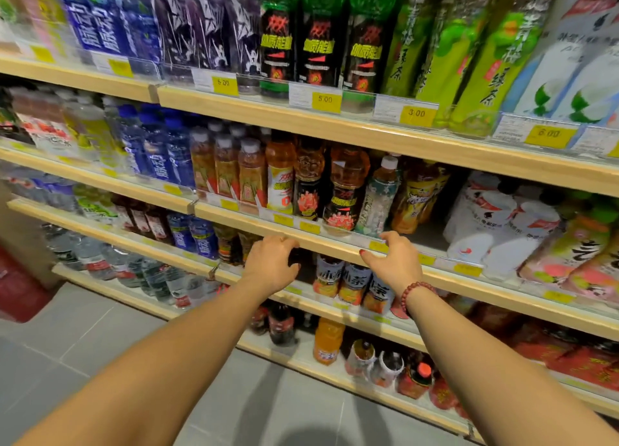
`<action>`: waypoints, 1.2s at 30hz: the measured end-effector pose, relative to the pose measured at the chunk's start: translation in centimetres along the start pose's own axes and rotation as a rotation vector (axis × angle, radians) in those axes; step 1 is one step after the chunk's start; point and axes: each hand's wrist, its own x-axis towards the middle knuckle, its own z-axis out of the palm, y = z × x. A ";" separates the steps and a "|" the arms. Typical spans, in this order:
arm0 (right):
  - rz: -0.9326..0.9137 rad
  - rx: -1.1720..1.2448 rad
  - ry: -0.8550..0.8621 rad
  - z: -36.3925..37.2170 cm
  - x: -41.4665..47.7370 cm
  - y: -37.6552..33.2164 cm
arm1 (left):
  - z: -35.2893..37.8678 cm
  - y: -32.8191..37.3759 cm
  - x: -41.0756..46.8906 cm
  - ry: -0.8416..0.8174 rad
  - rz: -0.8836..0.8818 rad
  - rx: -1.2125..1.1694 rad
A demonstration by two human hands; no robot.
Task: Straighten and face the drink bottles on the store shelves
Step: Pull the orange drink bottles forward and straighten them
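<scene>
Wooden store shelves (335,241) hold rows of drink bottles. On the second shelf stand amber tea bottles (251,174), a yellow-labelled orange bottle (279,177), two dark energy bottles (345,191) and a slim white-capped bottle (378,198) that leans left. My left hand (271,264) hovers in front of the shelf edge just below them, fingers curled and holding nothing. My right hand (390,261), with a red bead bracelet on the wrist, rests its fingertips at the same edge below the leaning bottle, fingers spread. Orange-labelled bottles (351,283) stand on the shelf beneath my hands.
The top shelf carries blue, purple, black and green bottles (469,53) behind clear price-tag rails (325,100). White bottles (502,224) lie stacked at right on the second shelf. Lower shelves hold water and cola bottles (281,325). Grey floor tiles (100,338) lie below.
</scene>
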 end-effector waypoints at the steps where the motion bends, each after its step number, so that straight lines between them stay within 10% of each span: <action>1: 0.007 0.009 -0.001 0.2 0.1 -0.5 | -0.2 -0.8 0.2 -0.001 -0.002 -0.006; 18: -0.142 0.112 0.177 1.9 7.8 -6.6 | -0.3 -3.9 8.8 0.032 0.014 -0.082; 36: 0.192 0.239 0.286 3.9 13.8 -10.9 | 3.6 -9.0 14.7 -0.117 0.271 -0.017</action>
